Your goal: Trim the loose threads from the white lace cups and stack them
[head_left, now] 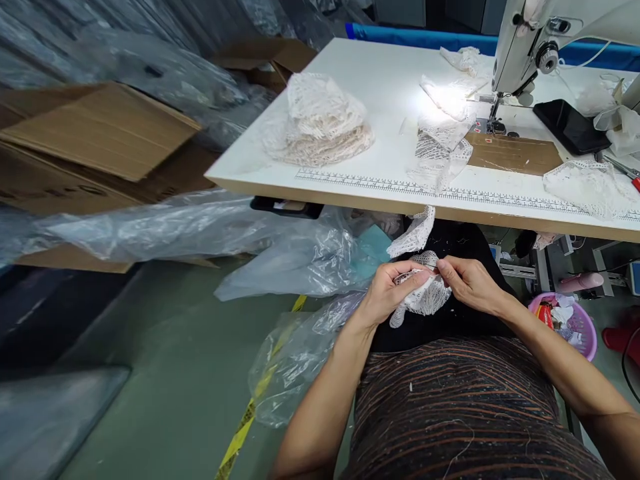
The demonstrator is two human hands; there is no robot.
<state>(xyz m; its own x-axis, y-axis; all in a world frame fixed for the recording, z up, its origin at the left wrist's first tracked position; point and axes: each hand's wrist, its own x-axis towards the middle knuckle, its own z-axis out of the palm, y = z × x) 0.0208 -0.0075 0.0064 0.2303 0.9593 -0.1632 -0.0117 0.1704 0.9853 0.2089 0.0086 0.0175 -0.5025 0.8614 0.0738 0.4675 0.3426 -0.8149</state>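
Above my lap, my left hand (395, 288) is closed on a piece of white lace fabric (427, 300), with thumb and fingers pinching its upper edge. My right hand (467, 283) is closed in a pinch at the lace's right side. A thin dark sliver shows at its fingertips, too small to name. A strip of white lace (415, 233) hangs over the table's front edge, just above my hands. On the table lie a stack of folded lace (325, 123) and more lace (440, 150) near the sewing machine (520, 60).
The white sewing table (240, 160) has a printed ruler along its front edge. A black phone (570, 127) and a brown cardboard piece (515, 153) lie near the needle. Cardboard boxes (100, 133) and plastic sheeting (300, 250) crowd the left. A pink basket (590, 333) stands at right.
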